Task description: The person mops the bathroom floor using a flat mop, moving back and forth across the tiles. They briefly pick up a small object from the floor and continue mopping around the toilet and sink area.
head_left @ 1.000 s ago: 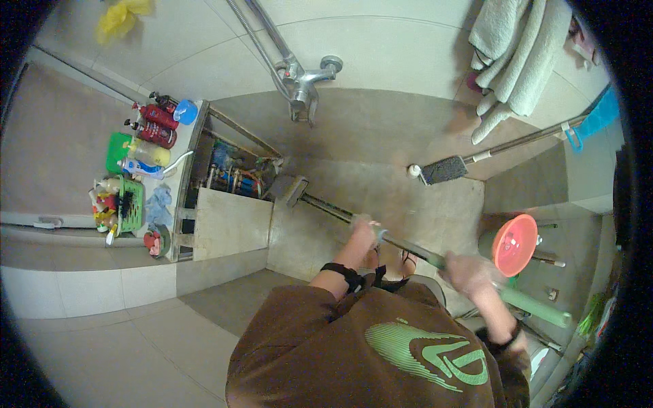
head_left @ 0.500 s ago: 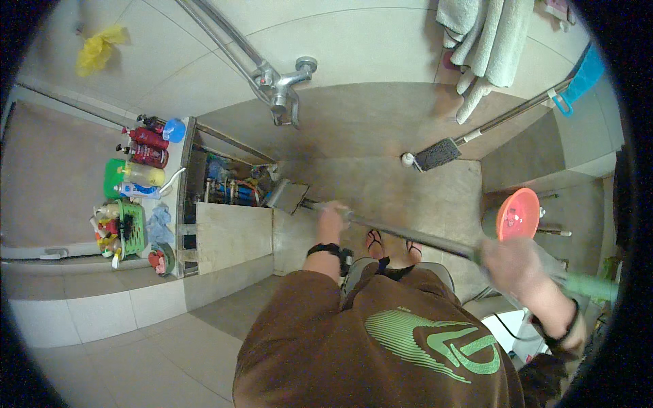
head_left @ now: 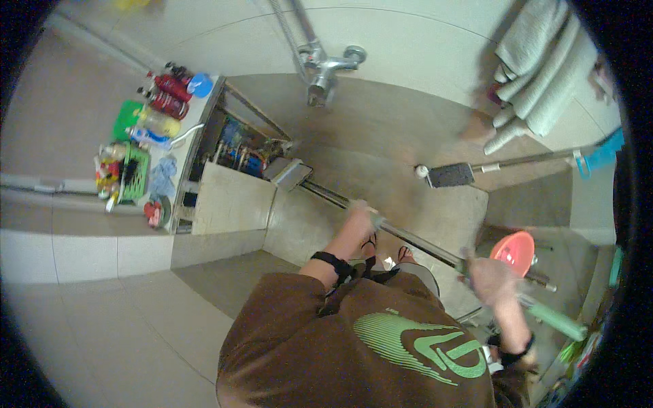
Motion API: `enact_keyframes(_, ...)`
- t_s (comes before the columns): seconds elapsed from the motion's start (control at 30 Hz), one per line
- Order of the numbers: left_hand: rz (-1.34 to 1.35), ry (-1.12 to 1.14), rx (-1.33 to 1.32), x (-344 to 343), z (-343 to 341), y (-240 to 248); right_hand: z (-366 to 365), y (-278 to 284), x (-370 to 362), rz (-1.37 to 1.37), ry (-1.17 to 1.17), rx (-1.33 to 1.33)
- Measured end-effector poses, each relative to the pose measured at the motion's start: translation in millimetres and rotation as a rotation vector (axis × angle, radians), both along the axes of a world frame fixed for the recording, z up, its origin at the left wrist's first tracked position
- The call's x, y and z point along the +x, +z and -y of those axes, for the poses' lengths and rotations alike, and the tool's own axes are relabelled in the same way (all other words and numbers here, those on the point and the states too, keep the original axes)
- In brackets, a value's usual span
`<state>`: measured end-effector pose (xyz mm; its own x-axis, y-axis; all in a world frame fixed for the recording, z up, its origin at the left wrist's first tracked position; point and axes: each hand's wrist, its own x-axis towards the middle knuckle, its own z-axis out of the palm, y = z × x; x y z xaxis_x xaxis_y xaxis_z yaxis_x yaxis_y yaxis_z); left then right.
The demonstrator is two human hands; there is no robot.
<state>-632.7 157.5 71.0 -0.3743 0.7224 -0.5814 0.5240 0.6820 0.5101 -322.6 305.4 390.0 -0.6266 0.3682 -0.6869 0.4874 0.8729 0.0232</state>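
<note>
A long-handled mop (head_left: pixel 425 243) runs slantwise across the view, with a metal pole and a green end grip. Its flat, pale rectangular head (head_left: pixel 289 174) is at the low opening under the counter, by the pale panel (head_left: pixel 231 204). My left hand (head_left: pixel 360 217) is closed round the middle of the pole. Farther up toward the green end, my right hand (head_left: pixel 493 280) wraps round the pole, slightly blurred. The underside of the mop head is hidden.
Bottles and a green basket (head_left: pixel 135 173) line the counter at left. A second mop (head_left: pixel 450 175) with a dark pad leans near the back wall, below hanging towels (head_left: pixel 544 75). An orange basin (head_left: pixel 513 253) is at right. A tap (head_left: pixel 323 68) juts from the wall.
The view has turned and shifted, so the room's things appear displaced. My right hand sits lower and farther left in view, and the mop slants more steeply. Both hands still hold the pole.
</note>
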Motion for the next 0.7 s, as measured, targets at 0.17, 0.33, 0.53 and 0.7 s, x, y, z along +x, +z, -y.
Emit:
enact_keyframes(0.17, 0.192, 0.343, -0.002, 83, -23, -11, 15, -117, -54, -0.143, 0.099, -0.093)
enact_keyframes(0.33, 0.487, 0.586, 0.638, 114, -36, -2, -20, -81, -58, -0.283, 0.364, 0.022)
enact_keyframes(0.53, 0.179, 0.666, 0.799, 192, -92, 103, -115, 48, 12, -0.354, 0.752, 0.277)
enact_keyframes(0.7, 0.700, 0.991, 0.878, 265, -154, 107, -170, 74, 33, -0.221, 0.925, 0.354)
